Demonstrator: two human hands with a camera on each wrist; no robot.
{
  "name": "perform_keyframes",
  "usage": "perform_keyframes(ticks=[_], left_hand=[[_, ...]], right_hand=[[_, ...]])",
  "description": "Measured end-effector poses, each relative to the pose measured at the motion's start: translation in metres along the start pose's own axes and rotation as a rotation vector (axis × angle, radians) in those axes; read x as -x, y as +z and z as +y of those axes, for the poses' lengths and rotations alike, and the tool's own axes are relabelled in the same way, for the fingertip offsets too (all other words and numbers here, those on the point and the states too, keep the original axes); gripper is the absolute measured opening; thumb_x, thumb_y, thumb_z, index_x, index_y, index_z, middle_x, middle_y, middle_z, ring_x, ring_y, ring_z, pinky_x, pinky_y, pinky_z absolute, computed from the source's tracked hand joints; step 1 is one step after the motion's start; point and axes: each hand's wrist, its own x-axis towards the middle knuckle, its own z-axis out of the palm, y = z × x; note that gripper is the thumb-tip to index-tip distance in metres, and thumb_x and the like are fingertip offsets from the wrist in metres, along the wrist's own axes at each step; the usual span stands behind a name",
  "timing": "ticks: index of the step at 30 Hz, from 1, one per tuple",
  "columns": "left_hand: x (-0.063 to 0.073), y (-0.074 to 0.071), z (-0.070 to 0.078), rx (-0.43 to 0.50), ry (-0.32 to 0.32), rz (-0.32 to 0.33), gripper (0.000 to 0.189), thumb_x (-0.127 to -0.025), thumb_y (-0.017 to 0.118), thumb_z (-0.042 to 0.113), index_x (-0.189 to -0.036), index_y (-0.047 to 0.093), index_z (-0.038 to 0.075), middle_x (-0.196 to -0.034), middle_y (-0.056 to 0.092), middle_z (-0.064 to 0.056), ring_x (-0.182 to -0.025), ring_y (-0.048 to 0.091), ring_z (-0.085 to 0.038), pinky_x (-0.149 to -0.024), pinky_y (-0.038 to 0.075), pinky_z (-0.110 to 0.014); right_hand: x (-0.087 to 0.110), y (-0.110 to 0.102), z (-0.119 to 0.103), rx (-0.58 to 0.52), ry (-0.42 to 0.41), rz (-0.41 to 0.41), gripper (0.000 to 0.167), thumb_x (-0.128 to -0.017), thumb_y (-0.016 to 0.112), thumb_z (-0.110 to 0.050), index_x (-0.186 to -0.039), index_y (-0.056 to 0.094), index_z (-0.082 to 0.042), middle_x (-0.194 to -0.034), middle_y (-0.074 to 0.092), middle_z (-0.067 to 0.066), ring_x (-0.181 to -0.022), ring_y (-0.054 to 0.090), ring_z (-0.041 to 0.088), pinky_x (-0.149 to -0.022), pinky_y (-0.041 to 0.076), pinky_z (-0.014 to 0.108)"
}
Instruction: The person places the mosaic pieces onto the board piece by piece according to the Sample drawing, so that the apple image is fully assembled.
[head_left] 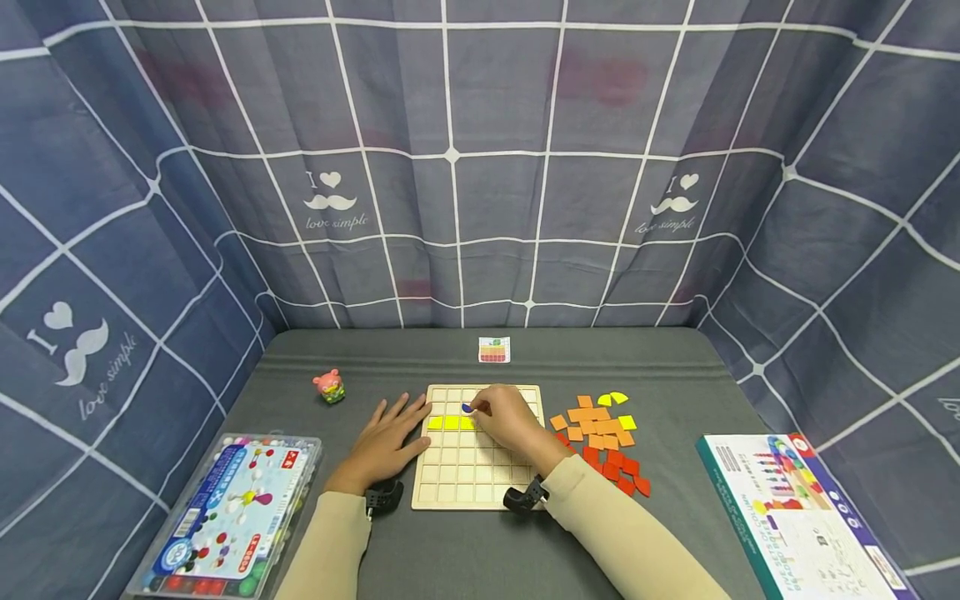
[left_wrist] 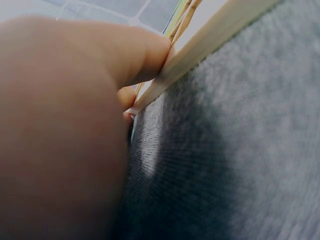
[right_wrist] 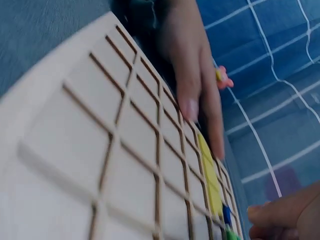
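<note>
A pale wooden grid board [head_left: 456, 483] lies on the table, with a row of yellow square tiles [head_left: 452, 423] in its cells. My left hand [head_left: 390, 446] rests at the board's left side, fingers spread, thumb and fingertips touching its edge. Over the upper middle of the board, my right hand [head_left: 510, 421] has curled fingers and pinches a small dark blue piece [head_left: 467, 408]. In the right wrist view, the blue piece [right_wrist: 226, 215] shows beyond the yellow tiles [right_wrist: 210, 175], with a bit of green [right_wrist: 231, 234] beside it. The right hand covers several cells.
Right of the board lie loose orange tiles [head_left: 592, 421], red tiles [head_left: 611, 467] and yellow pieces [head_left: 618, 397]. A small picture card [head_left: 494, 350] is behind the board. A pink figurine [head_left: 329, 386] and a clear plastic case [head_left: 225, 508] are left; a box [head_left: 802, 517] is right.
</note>
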Motion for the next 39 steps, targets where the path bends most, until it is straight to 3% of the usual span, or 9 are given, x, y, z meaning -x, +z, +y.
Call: perform_keyframes(ticks=[8,15,21,26,33,39], left_hand=[[0.000,0.002,-0.002,0.002,0.006,0.017,0.069,-0.106,0.056,0.051,-0.164,0.042,0.016,-0.169,0.033,-0.002,-0.157,0.022,-0.034,-0.125,0.004,-0.060],[0.002,0.003,0.001,0.016,0.005,0.034,0.067,-0.107,0.057,0.048,-0.164,0.043,0.016,-0.168,0.035,-0.004,-0.156,0.024,-0.035,-0.125,0.005,-0.062],[0.001,0.002,0.000,0.011,0.002,0.004,0.068,-0.107,0.056,0.049,-0.165,0.040,0.017,-0.169,0.032,-0.003,-0.157,0.020,-0.033,-0.125,0.003,-0.060],[0.000,0.002,-0.001,0.011,0.000,-0.005,0.069,-0.107,0.056,0.051,-0.165,0.040,0.018,-0.170,0.031,-0.001,-0.157,0.019,-0.032,-0.126,0.002,-0.059],[0.000,0.002,0.000,0.014,0.001,-0.002,0.069,-0.107,0.056,0.050,-0.165,0.040,0.017,-0.170,0.031,-0.002,-0.157,0.019,-0.032,-0.126,0.002,-0.060],[0.000,0.002,-0.001,0.014,0.004,0.006,0.069,-0.106,0.056,0.050,-0.165,0.040,0.018,-0.169,0.031,-0.002,-0.157,0.020,-0.032,-0.126,0.002,-0.059]], right_hand=[[0.016,-0.041,0.046,0.004,0.119,0.112,0.009,-0.099,0.076,-0.012,-0.105,0.081,-0.009,-0.098,0.067,-0.001,-0.084,0.061,0.015,-0.074,0.056,0.034],[0.033,-0.087,0.102,0.008,0.222,0.180,0.015,-0.097,0.077,-0.010,-0.109,0.079,-0.001,-0.111,0.070,0.014,-0.097,0.069,0.032,-0.083,0.060,0.048],[0.049,-0.119,0.141,0.071,0.236,0.122,0.022,-0.095,0.078,-0.007,-0.116,0.078,0.000,-0.115,0.072,0.018,-0.107,0.066,0.040,-0.091,0.055,0.057],[0.060,-0.132,0.163,0.082,0.243,0.063,0.024,-0.093,0.080,-0.007,-0.116,0.078,-0.001,-0.115,0.072,0.018,-0.109,0.065,0.041,-0.094,0.053,0.058],[0.068,-0.140,0.173,0.052,0.220,0.030,0.025,-0.091,0.082,-0.007,-0.115,0.080,-0.004,-0.116,0.072,0.016,-0.109,0.066,0.040,-0.096,0.052,0.060],[0.071,-0.141,0.177,0.048,0.221,0.016,0.022,-0.088,0.084,-0.005,-0.110,0.081,-0.004,-0.107,0.075,0.011,-0.100,0.069,0.034,-0.090,0.055,0.056]])
